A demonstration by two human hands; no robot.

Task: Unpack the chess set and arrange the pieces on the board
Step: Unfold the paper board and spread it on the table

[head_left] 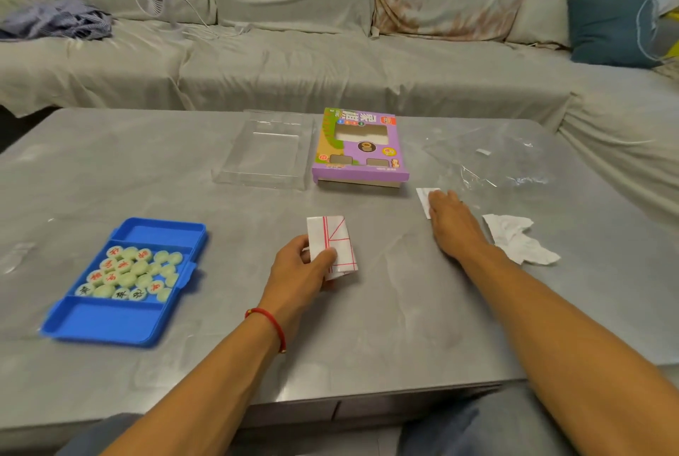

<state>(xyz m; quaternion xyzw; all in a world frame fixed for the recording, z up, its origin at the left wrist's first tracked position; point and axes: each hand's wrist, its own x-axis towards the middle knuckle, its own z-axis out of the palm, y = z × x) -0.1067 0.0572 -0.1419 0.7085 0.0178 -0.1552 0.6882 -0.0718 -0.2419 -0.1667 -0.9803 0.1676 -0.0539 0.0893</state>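
blue tray (121, 323) lower left, pieces (128, 273) heaped inside, waiting | my left hand (297, 268) pinches the folded paper board (332, 246) at centre, ready to unfold | my right hand (453, 222) lies flat, fingers straight, on a white slip (422, 194), right of centre, pinning it to the table (367, 327)

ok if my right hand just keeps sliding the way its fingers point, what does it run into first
The right hand points away, slightly left, fingertips already on a small white paper. Past that is bare table, then probably the purple box, or it just misses it; depth is hard to judge.
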